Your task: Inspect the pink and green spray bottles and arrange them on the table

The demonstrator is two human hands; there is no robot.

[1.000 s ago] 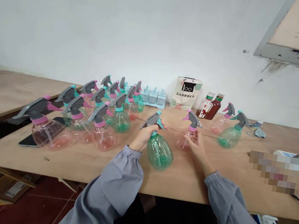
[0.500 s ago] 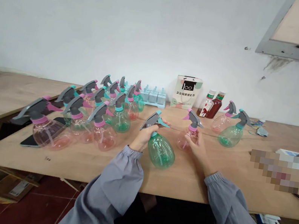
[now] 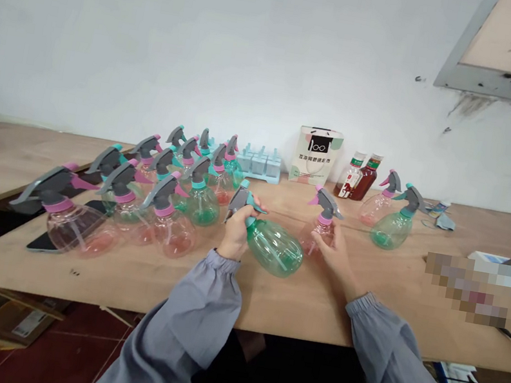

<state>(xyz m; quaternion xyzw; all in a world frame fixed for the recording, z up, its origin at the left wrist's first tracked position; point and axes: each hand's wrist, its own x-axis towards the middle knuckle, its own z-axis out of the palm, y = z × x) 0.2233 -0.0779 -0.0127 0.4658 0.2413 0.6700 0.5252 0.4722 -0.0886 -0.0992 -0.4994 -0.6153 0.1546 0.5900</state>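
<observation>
One green spray bottle (image 3: 275,248) hangs tilted well over from the left hand (image 3: 236,231), which is wrapped round its head and neck, the base pointing towards the right hand (image 3: 334,250). Through its clear wall I can see deeper green at the low end, but can't tell whether that is liquid. Apart from the left, the right hand clasps the body of a pink spray bottle (image 3: 324,219), its head upright. Left of both hands crowd more spray bottles (image 3: 174,235), pink and green, several showing thin tubes inside and darker colour at the bottom. Beyond the right hand, to its right, another pink bottle (image 3: 374,209) and a green one (image 3: 391,230) stand close together on the bench (image 3: 294,309). Past the hands, near the wall, are a pale blue rack (image 3: 258,164), a printed paper bag (image 3: 314,159) and two labelled bottles (image 3: 368,179), dark reddish-brown inside.
</observation>
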